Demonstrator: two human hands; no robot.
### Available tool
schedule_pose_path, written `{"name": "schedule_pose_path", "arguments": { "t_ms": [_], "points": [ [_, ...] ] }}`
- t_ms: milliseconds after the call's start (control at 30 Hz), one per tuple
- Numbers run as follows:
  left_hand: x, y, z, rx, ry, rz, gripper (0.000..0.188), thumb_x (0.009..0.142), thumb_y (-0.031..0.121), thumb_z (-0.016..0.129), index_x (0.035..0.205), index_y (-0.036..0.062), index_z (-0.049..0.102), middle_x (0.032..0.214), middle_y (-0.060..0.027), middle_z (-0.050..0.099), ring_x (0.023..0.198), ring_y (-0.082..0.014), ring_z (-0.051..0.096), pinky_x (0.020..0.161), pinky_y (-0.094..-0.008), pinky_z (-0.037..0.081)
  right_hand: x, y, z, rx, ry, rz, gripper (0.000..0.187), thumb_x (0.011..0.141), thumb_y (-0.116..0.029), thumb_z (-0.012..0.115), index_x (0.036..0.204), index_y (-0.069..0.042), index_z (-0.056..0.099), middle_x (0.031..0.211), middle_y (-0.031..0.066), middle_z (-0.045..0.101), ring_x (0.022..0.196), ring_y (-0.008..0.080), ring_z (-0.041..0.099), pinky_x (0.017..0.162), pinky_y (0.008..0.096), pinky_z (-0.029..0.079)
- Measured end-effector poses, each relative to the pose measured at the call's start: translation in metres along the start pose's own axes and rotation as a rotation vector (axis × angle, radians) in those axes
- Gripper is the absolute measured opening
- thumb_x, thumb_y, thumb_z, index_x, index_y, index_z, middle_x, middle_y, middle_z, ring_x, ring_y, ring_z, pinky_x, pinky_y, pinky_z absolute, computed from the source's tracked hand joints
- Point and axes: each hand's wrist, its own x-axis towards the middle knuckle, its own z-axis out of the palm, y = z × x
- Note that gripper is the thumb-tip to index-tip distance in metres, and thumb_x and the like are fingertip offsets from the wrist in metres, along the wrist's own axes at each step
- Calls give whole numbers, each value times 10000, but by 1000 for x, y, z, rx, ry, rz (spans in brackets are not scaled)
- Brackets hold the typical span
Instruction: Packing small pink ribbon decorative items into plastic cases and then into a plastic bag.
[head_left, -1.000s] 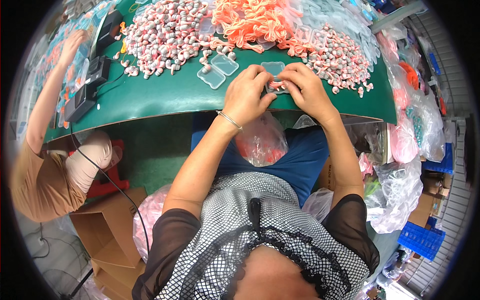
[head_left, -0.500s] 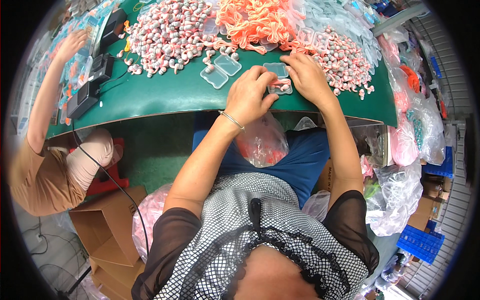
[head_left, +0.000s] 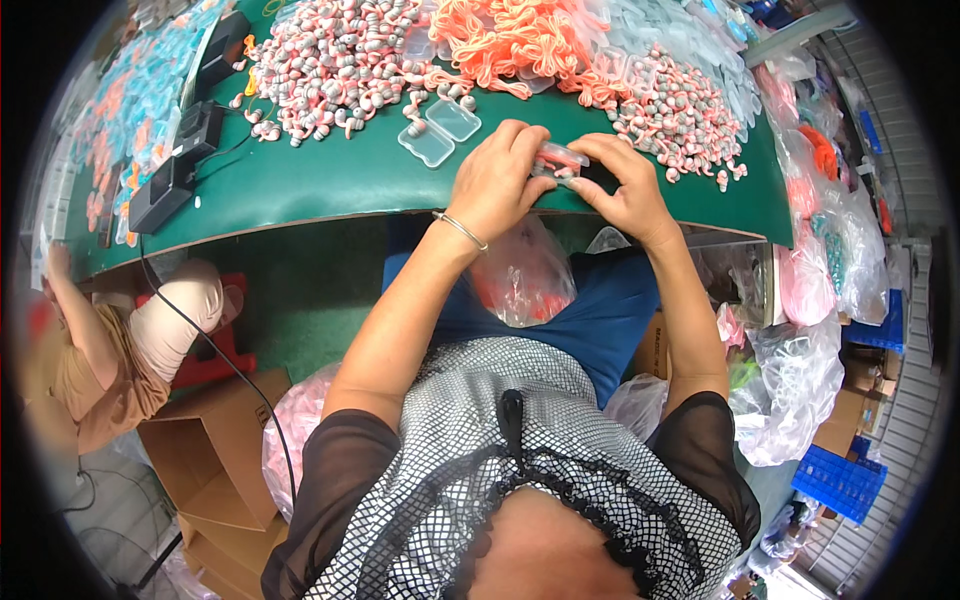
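Note:
A small clear plastic case [head_left: 562, 158] with pink and grey corded earplugs inside is gripped between my two hands at the table's near edge. My left hand [head_left: 500, 175] pinches its left end, thumb in front and fingers behind. On the other end, my right hand [head_left: 628, 188] presses with thumb and forefinger. The lid looks folded over, but my fingers partly cover it, so I cannot tell whether it is fully closed. Left of my hands, another clear case [head_left: 430, 145] lies unfolded on the green table [head_left: 300, 185], with a few earplugs touching it.
A large heap of pink-grey earplugs [head_left: 330, 75] lies at the back left, a smaller heap [head_left: 680, 125] at right. Between them are orange cords [head_left: 510, 45]; clear cases [head_left: 665, 25] lie behind. Black devices [head_left: 165, 195] stand at left, near a co-worker's arm [head_left: 80, 315].
The case that lay unfolded on the table is now folded over and lifted between both hands, nearer the table edge. The co-worker's arm has dropped back from the left table.

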Motion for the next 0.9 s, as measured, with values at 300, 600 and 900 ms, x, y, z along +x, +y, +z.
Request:
{"name": "schedule_pose_path", "arguments": {
  "t_ms": [300,600,900],
  "points": [
    [0,1,6,123,17,93,225,880,206,703,1021,48,626,925,-118,582,774,-341,621,666,-428,510,-11,-7,20,10,95,27,246,783,-54,732,1012,-7,654,955,140,664,868,318,630,758,383,513],
    [-71,22,1,-397,-194,-37,272,821,234,762,995,43,677,888,-119,636,756,-286,665,679,-363,546,-80,-46,23,336,-106,253,237,769,-112,754,988,-40,701,870,128,672,796,284,654,713,370,521],
    [-105,-135,210,223,-211,239,457,895,261,703,1299,83,587,971,-68,652,827,-171,641,704,-304,538,-198,144,206,-306,-607,802,321,870,-374,612,1067,-141,711,1145,121,670,1098,327,624,910,488,518]
  ]
}}
